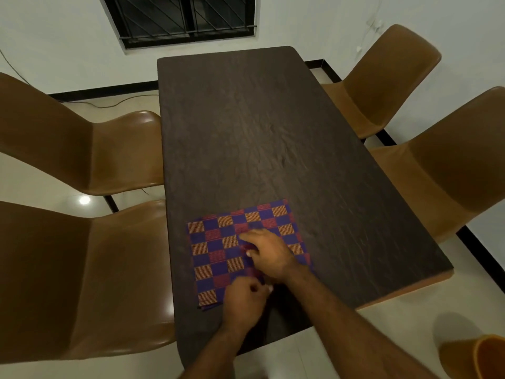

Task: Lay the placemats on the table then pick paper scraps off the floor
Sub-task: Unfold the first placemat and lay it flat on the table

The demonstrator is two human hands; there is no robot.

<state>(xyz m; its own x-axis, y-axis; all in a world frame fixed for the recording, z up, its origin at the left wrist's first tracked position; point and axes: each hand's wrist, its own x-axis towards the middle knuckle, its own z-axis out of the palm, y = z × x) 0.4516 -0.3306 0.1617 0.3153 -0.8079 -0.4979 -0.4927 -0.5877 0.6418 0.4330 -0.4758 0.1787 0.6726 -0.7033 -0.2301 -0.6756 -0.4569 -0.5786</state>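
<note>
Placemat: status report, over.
Left hand pinches near edge, right hand pinches middle. Placemat lies on table, near end. Nothing in the way.

The room is dim and warm-toned, lit from overhead: a small glare spot shines on the glossy floor point(84, 200) at left, and the left chairs point(131, 124) carry a soft sheen. The window point(180, 17) at top is black. The left hand point(243, 299), right hand point(269, 253) and placemat point(216, 247) look slightly blurred. Straight lines bow toward the frame edges.

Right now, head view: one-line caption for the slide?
Left hand and right hand grip a checkered placemat near the dark table's front-left corner, brown chairs alongside.
</note>
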